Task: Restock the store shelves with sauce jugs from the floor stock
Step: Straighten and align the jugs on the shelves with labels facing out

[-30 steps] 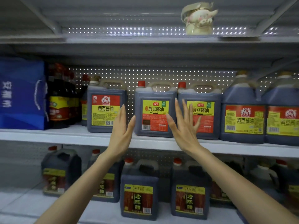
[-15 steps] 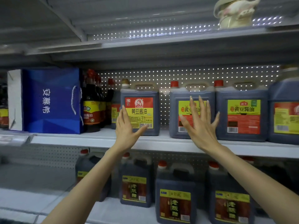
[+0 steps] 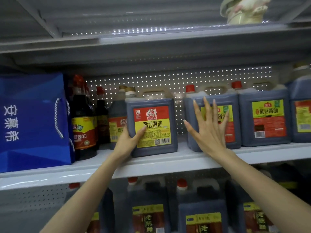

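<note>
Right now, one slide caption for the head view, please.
Left hand holds red-label jug on shelf; right hand flat against neighbouring jug.

Left hand (image 3: 129, 142) now grips gold-capped jug (image 3: 151, 128) corner — right hand (image 3: 210, 130) moved before red-capped jug (image 3: 234, 132).

A bag (image 3: 32, 118) stands at the shelf's (image 3: 168, 163) left end, with bottles (image 3: 82, 121) just right of it, then a near jug (image 3: 151, 126) with a rear jug (image 3: 117, 115) behind its left side. Further right, apart, a middle jug (image 3: 234, 135) and right jug (image 3: 265, 118) stand side by side.
</note>
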Demonstrator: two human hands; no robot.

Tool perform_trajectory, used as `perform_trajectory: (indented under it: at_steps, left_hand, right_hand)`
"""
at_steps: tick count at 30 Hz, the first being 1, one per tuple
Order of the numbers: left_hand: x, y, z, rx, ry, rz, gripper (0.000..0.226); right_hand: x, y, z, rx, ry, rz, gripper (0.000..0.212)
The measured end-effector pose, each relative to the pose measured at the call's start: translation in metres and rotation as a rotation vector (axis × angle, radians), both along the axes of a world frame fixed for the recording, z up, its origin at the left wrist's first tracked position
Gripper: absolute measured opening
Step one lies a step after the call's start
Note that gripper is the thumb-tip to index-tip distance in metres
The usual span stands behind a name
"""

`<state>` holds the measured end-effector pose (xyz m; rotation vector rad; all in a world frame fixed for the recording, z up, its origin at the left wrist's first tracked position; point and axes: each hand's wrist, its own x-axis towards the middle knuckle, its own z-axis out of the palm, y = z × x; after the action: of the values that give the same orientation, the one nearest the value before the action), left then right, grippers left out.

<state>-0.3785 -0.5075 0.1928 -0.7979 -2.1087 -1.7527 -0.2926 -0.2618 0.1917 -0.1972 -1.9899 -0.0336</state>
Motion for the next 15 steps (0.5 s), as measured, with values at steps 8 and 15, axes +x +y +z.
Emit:
perform_trajectory:
  at_steps: [8, 15]
  left_hand:
    - [-0.012, -0.004, 0.004, 0.008, 0.008, -0.057, 0.035]
    - [-0.006, 0.012, 0.005, 0.029, -0.041, -0.108, 0.028]
  right_hand:
    - [-0.009, 0.012, -0.005, 0.092, 0.078, -0.022, 0.070]
    - [-0.012, 0.013, -0.005, 0.096, 0.097, -0.015, 0.070]
